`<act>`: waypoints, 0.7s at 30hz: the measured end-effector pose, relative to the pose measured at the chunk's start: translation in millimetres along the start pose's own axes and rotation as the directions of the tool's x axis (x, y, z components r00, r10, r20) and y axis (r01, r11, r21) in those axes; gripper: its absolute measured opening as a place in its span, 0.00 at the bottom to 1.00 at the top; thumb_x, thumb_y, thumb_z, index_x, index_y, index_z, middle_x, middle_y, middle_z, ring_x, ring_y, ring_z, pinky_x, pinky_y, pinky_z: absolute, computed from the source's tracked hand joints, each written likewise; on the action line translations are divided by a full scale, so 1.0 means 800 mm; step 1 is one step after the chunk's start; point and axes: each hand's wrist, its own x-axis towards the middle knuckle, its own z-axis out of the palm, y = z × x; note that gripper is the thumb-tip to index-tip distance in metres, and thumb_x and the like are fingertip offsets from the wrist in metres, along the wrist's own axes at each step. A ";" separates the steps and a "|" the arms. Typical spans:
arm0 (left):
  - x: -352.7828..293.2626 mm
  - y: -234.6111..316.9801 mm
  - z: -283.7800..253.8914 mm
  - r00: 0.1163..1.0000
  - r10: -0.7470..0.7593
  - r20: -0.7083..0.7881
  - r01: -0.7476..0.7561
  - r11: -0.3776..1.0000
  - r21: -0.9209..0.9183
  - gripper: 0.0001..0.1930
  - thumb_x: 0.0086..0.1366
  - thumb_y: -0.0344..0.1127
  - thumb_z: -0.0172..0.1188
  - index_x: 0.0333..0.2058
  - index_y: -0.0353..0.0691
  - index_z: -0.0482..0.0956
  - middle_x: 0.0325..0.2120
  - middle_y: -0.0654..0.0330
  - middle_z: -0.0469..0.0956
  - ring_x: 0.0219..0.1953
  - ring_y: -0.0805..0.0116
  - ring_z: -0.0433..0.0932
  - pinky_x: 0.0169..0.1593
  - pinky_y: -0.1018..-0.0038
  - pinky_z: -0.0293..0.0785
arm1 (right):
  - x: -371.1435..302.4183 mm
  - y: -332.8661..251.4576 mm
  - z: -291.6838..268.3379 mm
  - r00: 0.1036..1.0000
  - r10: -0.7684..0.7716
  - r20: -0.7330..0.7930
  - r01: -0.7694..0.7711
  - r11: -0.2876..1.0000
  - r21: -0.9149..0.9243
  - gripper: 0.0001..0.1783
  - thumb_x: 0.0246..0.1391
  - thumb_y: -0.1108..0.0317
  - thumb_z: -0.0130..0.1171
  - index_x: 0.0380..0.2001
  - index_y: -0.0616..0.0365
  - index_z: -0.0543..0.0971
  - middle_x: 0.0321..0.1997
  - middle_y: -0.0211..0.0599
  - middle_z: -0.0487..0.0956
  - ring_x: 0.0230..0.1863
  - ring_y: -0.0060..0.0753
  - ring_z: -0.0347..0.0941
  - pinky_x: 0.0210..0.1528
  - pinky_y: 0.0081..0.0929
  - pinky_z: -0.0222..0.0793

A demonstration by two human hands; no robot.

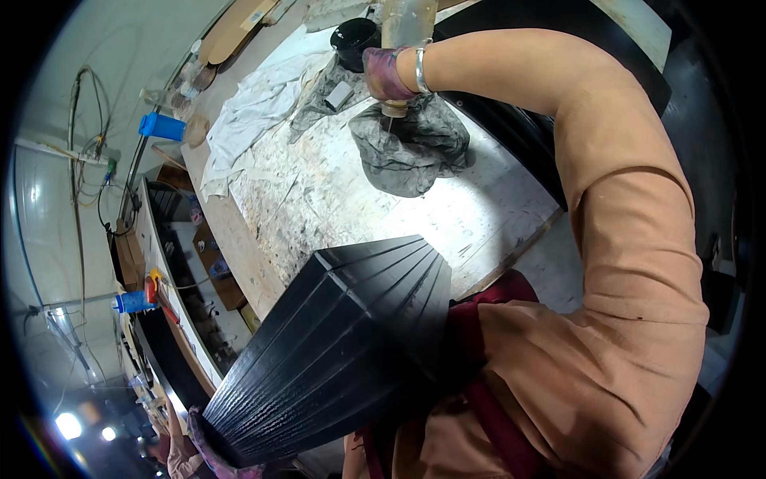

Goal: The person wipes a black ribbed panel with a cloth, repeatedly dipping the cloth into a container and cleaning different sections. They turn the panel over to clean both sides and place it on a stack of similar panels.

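Observation:
My right hand (386, 73), in a stained purple glove, grips a clear plastic bottle (408, 24) turned neck down. The bottle's mouth is just above a crumpled, dark-stained grey cloth (403, 164) on the worktable. A thin line, perhaps liquid, shows below the mouth. At the lower left, my left hand (209, 451), also gloved, holds the far lower end of a black ribbed, angular piece (319, 343). Its fingers are partly hidden behind that end. The piece slants across in front of my body, its wide end over the table's near edge.
The paint-marked worktable (319, 188) carries a white cloth (259, 112), a small pale block (339, 96) and a black pot (355, 44). A curved black panel (574, 36) lies behind my right arm. Shelves (191, 247) and a blue container (162, 126) stand left. Another person (179, 455) shows at lower left.

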 end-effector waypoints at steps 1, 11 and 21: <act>-0.001 0.000 0.000 0.999 -0.049 -0.014 0.049 0.999 0.000 0.58 0.37 0.56 0.68 0.62 0.30 0.49 0.61 0.44 0.52 0.65 0.51 0.49 0.66 0.63 0.42 | 0.000 0.000 0.001 0.999 0.028 0.031 -0.029 0.999 0.029 0.11 0.39 0.61 0.60 0.24 0.56 0.82 0.25 0.30 0.79 0.27 0.36 0.75 0.29 0.35 0.66; 0.003 0.002 -0.004 0.991 0.105 0.080 -0.104 0.994 -0.015 0.59 0.39 0.58 0.68 0.62 0.30 0.47 0.62 0.43 0.50 0.65 0.51 0.46 0.66 0.61 0.40 | -0.019 -0.008 0.020 0.909 0.415 -0.029 -0.416 0.904 -0.101 0.11 0.35 0.62 0.61 0.21 0.57 0.81 0.24 0.34 0.79 0.28 0.38 0.74 0.32 0.34 0.67; -0.001 -0.002 0.000 0.995 0.101 0.026 -0.101 0.995 0.001 0.58 0.38 0.59 0.68 0.62 0.31 0.50 0.61 0.44 0.53 0.64 0.52 0.49 0.65 0.61 0.43 | -0.038 0.006 0.021 0.946 0.323 -0.034 -0.322 0.946 0.029 0.09 0.35 0.67 0.58 0.24 0.58 0.80 0.25 0.36 0.78 0.29 0.38 0.76 0.42 0.36 0.66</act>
